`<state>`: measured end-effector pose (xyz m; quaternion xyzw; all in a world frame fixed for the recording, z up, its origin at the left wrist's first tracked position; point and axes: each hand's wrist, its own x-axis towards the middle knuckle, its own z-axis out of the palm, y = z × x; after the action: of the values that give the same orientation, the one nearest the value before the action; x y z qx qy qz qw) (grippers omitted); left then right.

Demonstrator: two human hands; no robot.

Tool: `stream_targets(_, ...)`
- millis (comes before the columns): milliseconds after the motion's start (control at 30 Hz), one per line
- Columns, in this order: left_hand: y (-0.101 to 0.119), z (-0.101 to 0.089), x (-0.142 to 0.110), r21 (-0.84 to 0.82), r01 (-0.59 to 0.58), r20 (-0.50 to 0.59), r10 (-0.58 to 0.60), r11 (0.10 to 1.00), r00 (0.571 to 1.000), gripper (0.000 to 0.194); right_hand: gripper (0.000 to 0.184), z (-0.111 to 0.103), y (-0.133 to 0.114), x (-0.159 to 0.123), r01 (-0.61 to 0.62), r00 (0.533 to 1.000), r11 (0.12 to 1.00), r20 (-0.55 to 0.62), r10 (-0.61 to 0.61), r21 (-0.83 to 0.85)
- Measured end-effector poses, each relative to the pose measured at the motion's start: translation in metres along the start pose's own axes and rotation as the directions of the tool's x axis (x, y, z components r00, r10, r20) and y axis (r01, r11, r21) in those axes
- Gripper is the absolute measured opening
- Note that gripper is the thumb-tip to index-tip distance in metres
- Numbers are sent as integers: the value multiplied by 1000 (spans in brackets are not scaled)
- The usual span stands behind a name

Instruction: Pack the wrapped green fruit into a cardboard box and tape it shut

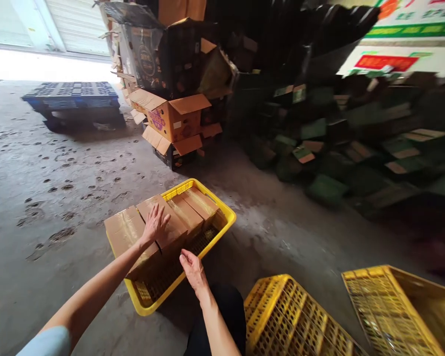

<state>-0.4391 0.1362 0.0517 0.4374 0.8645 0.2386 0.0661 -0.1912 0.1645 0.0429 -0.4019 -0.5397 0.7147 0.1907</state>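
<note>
A yellow plastic crate [226,213] sits on the concrete floor in front of me, holding several brown taped cardboard boxes [193,202] stood side by side. My left hand [155,222] lies flat with fingers spread on top of one box near the crate's left end. My right hand [193,269] rests at the crate's near rim, fingers curled over the edge beside the boxes. A part of the crate's mesh bottom shows bare at the near side.
Two more yellow crates [289,321] [400,311] lie at the lower right. Stacked cardboard cartons [174,116] stand behind, a dark heap of green and brown boxes [356,148] spreads to the right, and a blue pallet [72,96] sits at the far left.
</note>
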Motion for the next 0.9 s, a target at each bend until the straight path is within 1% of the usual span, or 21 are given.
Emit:
stream_targets(33,16,8,-24,-154,-64,9,67,986,998,62,78,-12,-8,-16,29,999,999,-22,-29,18)
stream_targets(67,33,16,-51,-307,-117,40,136,944,990,62,74,-27,-17,-37,58,998,997,-43,-56,46)
stream_targets(100,50,22,-79,-448,-135,87,193,884,977,62,70,-43,-24,-60,83,994,993,-77,-77,80)
stream_targets(133,69,26,-107,-567,-124,137,241,814,961,62,66,-59,-30,-87,111,986,987,-136,-95,117)
stream_targets(167,88,28,-134,-660,-89,181,274,746,944,62,61,-76,-34,-117,143,969,977,-223,-106,158)
stream_targets(200,108,28,-159,-731,-48,216,298,681,930,62,56,-93,-35,-149,179,939,964,-327,-106,199)
stream_targets(233,129,25,-183,-779,-27,232,328,627,916,62,53,-108,-35,-183,221,897,946,-430,-102,236)
stream_targets(267,151,22,-205,-809,-24,240,367,588,899,62,52,-121,-33,-217,261,844,929,-529,-88,261)
stream_targets(333,195,15,-245,-843,-19,286,478,537,831,61,52,-142,-23,-283,319,728,911,-683,-58,263)
stream_targets(367,215,13,-265,-853,-15,327,556,522,764,62,52,-148,-16,-315,335,675,909,-736,-50,246)
stream_targets(433,249,11,-306,-848,-18,434,713,529,551,63,54,-155,-1,-375,358,579,907,-814,-30,222)
stream_targets(467,262,12,-328,-839,-47,473,769,542,430,62,55,-155,7,-404,375,532,901,-846,-19,216)
stream_targets(500,272,13,-350,-826,-86,507,802,557,316,60,55,-153,16,-432,397,487,893,-873,-9,213)
stream_targets(533,279,14,-372,-814,-130,533,817,566,218,59,56,-151,25,-459,422,442,884,-897,-4,203)
stream_targets(567,286,15,-394,-806,-171,550,824,567,136,57,55,-148,34,-486,446,398,876,-918,-8,186)
stream_targets(633,297,15,-438,-806,-225,561,828,548,6,56,52,-141,56,-540,483,304,865,-953,-17,138)
stream_targets(700,311,11,-480,-825,-253,544,831,505,-114,57,52,-134,85,-593,507,193,854,-981,20,117)
stream_targets(800,336,5,-542,-849,-286,518,806,444,-286,57,60,-122,143,-664,534,20,831,-985,173,157)
stream_targets(867,353,4,-581,-878,-287,474,780,384,-409,56,65,-110,186,-700,547,-81,816,-957,277,189)
stream_targets(900,361,6,-600,-889,-274,457,764,368,-456,56,66,-103,207,-715,552,-124,808,-938,323,205)
